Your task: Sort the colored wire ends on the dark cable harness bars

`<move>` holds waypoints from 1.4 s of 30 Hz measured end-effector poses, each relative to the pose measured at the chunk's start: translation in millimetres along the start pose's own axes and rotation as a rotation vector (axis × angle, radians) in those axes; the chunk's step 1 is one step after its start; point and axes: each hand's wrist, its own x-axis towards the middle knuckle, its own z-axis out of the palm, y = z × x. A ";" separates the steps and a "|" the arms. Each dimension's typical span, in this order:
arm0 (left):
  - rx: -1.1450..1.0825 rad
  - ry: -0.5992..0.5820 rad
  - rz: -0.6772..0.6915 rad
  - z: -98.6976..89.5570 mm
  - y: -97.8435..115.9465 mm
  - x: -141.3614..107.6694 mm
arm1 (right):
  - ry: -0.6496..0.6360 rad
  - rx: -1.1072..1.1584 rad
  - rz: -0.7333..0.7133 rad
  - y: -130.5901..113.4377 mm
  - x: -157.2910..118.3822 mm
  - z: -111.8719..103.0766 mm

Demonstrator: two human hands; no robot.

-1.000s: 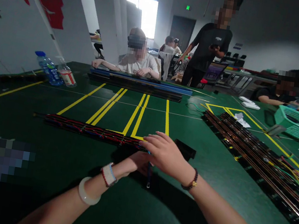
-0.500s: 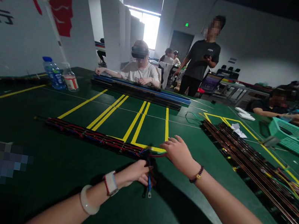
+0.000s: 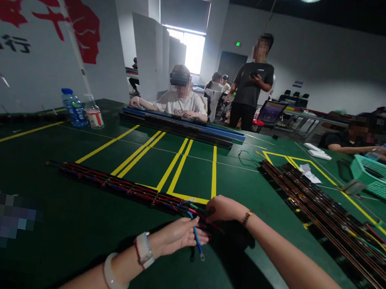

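Observation:
A long dark wiring bundle [image 3: 123, 191] with red and blue wires lies across the table in front of me. My left hand [image 3: 180, 235] is at its right end, thumb over a blue cable [image 3: 196, 235] and fingers stretched beneath it. That cable ends in a metal ring lug [image 3: 202, 257]; a second dark lug [image 3: 192, 256] hangs beside it. My right hand [image 3: 222, 209] is closed above the same end, fingers curled down. Green and red wires [image 3: 194, 208] run to its fingertips, which are partly hidden.
To the right lie long assemblies with copper-coloured rods [image 3: 327, 224] and a green basket [image 3: 384, 187]. Two bottles [image 3: 84, 110] stand at the back left. Blue and black rails [image 3: 181, 127] lie before a seated person; another person stands behind. Yellow tape [image 3: 214, 170] marks the green tabletop.
My right hand has come down toward the bundle's end, its fingers now curled in. My left hand has shifted slightly right, its fingers straighter under the blue cable. The view has tilted up.

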 end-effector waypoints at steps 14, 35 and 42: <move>-0.141 0.260 0.172 20.1 -22.5 25.3 | 0.220 -0.318 0.167 -72.2 -24.4 41.9; -0.156 0.208 0.330 16.1 -33.8 25.3 | 0.266 -0.271 0.044 -10.9 -19.6 10.6; -0.124 0.244 0.277 15.7 -32.2 22.4 | 0.346 -0.616 -0.192 3.3 3.8 19.8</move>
